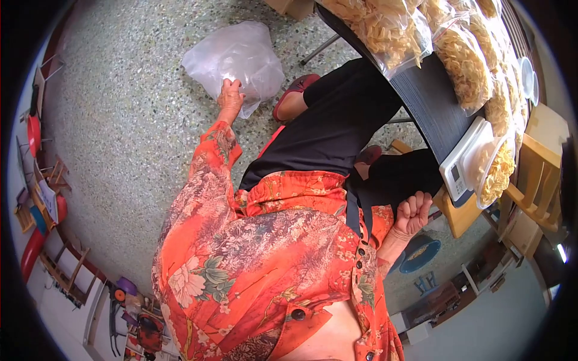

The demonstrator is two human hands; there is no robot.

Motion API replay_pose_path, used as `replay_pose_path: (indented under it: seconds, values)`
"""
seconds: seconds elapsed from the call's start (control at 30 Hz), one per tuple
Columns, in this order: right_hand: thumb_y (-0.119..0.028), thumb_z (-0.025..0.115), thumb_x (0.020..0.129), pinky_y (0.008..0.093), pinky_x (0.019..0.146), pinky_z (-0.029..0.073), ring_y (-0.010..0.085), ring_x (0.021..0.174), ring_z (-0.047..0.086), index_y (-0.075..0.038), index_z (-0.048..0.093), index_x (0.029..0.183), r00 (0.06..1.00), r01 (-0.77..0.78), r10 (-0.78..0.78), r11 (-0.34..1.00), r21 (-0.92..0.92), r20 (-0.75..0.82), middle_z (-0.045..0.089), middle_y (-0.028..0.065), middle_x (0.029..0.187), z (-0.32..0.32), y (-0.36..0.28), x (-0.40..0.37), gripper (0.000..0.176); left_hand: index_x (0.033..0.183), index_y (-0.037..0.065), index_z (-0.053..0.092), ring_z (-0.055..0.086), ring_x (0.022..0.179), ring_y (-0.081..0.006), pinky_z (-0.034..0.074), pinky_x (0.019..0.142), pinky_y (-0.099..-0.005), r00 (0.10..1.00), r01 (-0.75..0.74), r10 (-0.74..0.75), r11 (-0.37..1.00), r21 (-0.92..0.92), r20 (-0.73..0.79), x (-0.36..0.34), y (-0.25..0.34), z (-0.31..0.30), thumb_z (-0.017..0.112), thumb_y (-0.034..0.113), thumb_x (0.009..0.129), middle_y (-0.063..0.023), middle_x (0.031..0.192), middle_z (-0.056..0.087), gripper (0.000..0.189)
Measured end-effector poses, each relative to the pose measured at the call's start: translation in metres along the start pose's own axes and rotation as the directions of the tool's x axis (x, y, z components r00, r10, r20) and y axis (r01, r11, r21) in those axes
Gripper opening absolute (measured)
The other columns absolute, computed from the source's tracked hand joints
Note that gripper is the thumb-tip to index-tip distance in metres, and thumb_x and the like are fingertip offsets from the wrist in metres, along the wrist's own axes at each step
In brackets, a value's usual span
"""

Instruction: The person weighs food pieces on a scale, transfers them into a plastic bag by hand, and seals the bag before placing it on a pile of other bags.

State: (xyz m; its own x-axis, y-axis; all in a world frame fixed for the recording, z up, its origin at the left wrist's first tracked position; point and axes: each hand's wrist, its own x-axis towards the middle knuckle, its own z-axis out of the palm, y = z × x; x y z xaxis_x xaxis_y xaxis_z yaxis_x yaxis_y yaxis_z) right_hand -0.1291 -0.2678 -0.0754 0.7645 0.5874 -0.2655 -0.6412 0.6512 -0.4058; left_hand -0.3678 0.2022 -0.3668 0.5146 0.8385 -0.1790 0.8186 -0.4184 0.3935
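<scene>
My left hand [230,96] reaches out over the floor, its fingers closed on the near edge of a large clear plastic bag [235,57]. The bag lies loose and crumpled on the speckled floor; it is too glossy to make out anything inside. My right hand [413,213] is curled into a fist beside my lap, near the table's front corner, and nothing shows in it. Close to that hand, a white digital scale [456,171] stands on the dark table [430,99]. A clear bowl of pale yellow dried strips [498,174] is on the scale.
Several filled bags of dried strips [460,66] crowd the table on my right. A wooden chair [536,174] stands beyond it. A blue basin [420,254] is on the floor at the right. Stools and a red-seated chair [34,135] line the left side.
</scene>
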Motion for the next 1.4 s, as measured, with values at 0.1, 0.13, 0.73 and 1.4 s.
replay_pose_path:
  seconds: [0.1, 0.13, 0.73, 1.4]
  values:
    - [-0.01, 0.058, 0.102, 0.0227, 0.046, 0.026, 0.0071, 0.053, 0.027, -0.008, 0.051, 0.095, 1.0, 0.002, -0.003, 1.0, -0.014, -0.027, 0.03, -0.0027, 0.072, 0.001, 0.0, 0.0, 0.01, 0.106, 0.019, 0.065, 0.06, 0.1, -0.0315, 0.052, 0.078, -0.0457, 0.998, -0.052, 0.05, 0.998, -0.036, -0.047, 0.01, -0.018, 0.02, 0.078, 0.012, 0.076, -0.0092, 0.103, 0.056, 0.033]
    - [-0.011, 0.058, 0.102, 0.0227, 0.046, 0.026, 0.0072, 0.053, 0.027, -0.008, 0.051, 0.096, 0.999, 0.003, -0.004, 1.0, -0.02, -0.036, 0.03, -0.0027, 0.072, 0.002, 0.0, 0.001, 0.01, 0.106, 0.019, 0.065, 0.06, 0.1, -0.0315, 0.052, 0.078, -0.0457, 0.998, -0.05, 0.048, 0.998, -0.036, -0.047, 0.014, -0.021, 0.022, 0.078, 0.012, 0.076, -0.0092, 0.103, 0.056, 0.033]
    - [-0.012, 0.058, 0.102, 0.0221, 0.046, 0.025, 0.0072, 0.054, 0.027, -0.009, 0.05, 0.091, 0.996, -0.007, 0.004, 0.999, -0.039, -0.087, 0.03, -0.0028, 0.072, 0.008, 0.004, 0.006, 0.014, 0.097, 0.016, 0.067, 0.059, 0.1, -0.0305, 0.05, 0.083, -0.0437, 0.985, -0.141, 0.135, 0.989, -0.044, -0.111, 0.022, -0.02, 0.012, 0.077, 0.013, 0.076, -0.0068, 0.104, 0.056, 0.023]
    - [-0.012, 0.058, 0.103, 0.0225, 0.047, 0.027, 0.0074, 0.055, 0.029, -0.009, 0.049, 0.091, 0.993, -0.02, 0.009, 0.996, -0.083, -0.119, 0.031, -0.0028, 0.072, 0.01, 0.004, 0.006, 0.015, 0.085, 0.012, 0.07, 0.061, 0.096, -0.0304, 0.049, 0.085, -0.0429, 0.972, -0.146, 0.098, 0.965, -0.218, -0.216, 0.028, -0.016, -0.013, 0.076, 0.015, 0.078, -0.0066, 0.095, 0.062, 0.01]
